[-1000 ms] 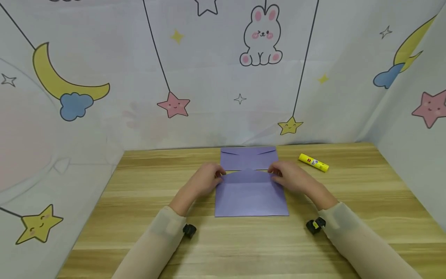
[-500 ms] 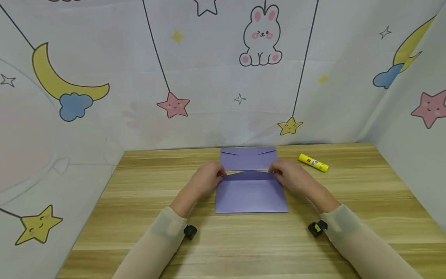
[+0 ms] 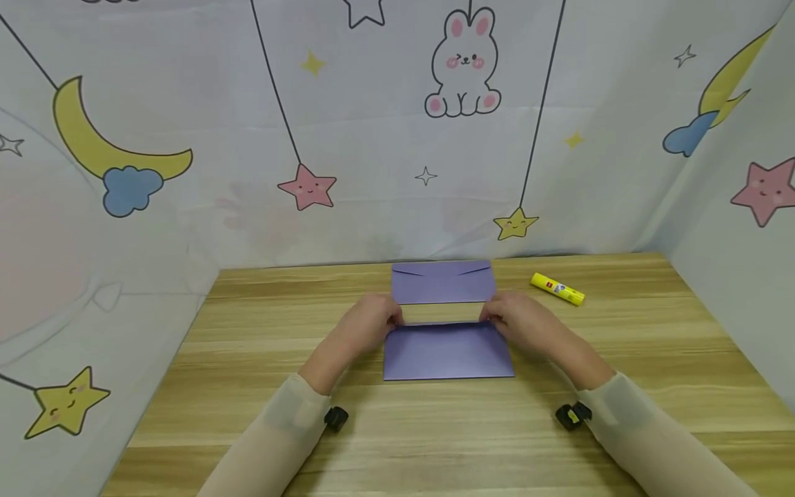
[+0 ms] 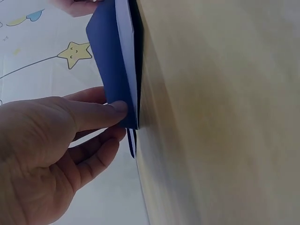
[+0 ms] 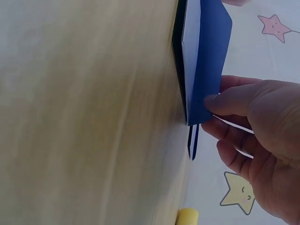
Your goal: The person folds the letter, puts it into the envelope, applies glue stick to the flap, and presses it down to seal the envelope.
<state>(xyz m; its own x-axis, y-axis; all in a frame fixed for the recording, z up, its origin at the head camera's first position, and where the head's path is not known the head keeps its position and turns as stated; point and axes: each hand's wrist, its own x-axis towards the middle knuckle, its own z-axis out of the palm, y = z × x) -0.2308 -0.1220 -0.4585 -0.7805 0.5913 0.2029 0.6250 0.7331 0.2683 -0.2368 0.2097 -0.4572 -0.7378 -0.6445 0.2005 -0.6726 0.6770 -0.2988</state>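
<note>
A purple envelope (image 3: 448, 353) lies on the wooden table in front of me, its far edge between my two hands. My left hand (image 3: 371, 322) pinches the left end of its flap, thumb on the near face and fingers behind. At the right end, my right hand (image 3: 523, 323) pinches it the same way. Both wrist views show the flap (image 4: 108, 61) raised at an angle from the envelope's body, looking dark blue there. Just beyond lies a second purple piece (image 3: 442, 284), flat, with a slanted fold at each upper corner.
A yellow glue stick (image 3: 557, 289) lies at the back right, and its end (image 5: 187, 217) shows low in the right wrist view. Behind the wooden table (image 3: 435, 435) hangs a white cloth (image 3: 373, 124) printed with stars, moons and a rabbit.
The flap, earlier seen extending away toward the far purple piece, has been lifted up toward me. Bare table now shows between the two pieces. Both hands have come slightly nearer with it.
</note>
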